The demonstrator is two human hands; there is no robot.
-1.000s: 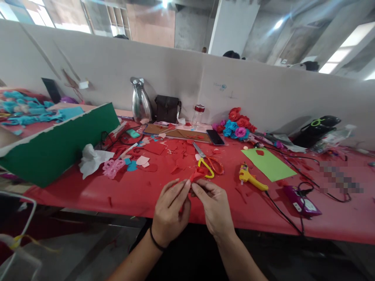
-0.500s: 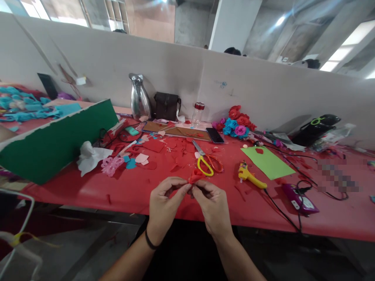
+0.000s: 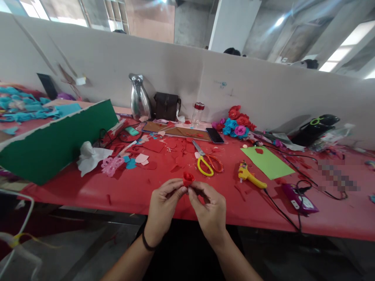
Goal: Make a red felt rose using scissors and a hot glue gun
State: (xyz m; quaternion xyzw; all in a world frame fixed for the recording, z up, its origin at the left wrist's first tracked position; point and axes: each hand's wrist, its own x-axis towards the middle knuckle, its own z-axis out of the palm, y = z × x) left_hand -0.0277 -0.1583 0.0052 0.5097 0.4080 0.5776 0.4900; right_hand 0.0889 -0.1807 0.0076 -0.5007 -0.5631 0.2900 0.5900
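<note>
A small red paper flower [image 3: 188, 178], rolled into a bud, stands upright between my two hands. My left hand [image 3: 163, 201] is closed, pinching the flower's base from the left with thumb and forefinger. From the right, my right hand [image 3: 208, 205] pinches the same base, its thumb close to the left thumb. The fingers hide the bottom of the flower. Just beyond it lie scissors [image 3: 206, 163] with one yellow and one orange handle. A yellow glue gun [image 3: 251, 176] rests to the right of my hands.
Behind a green sheet [image 3: 268, 162] sits a bunch of paper flowers [image 3: 238, 123]. A green board [image 3: 58, 144] stands on the left near crumpled tissue [image 3: 90, 158]. A steel jug [image 3: 140, 97], a glass jar [image 3: 198, 115] and a phone [image 3: 215, 135] are at the back. A purple power strip [image 3: 300, 201] lies right.
The red flower has shifted slightly left and now stands upright, with its rolled top showing. Both hands have moved a little left with it, still pinching its base.
</note>
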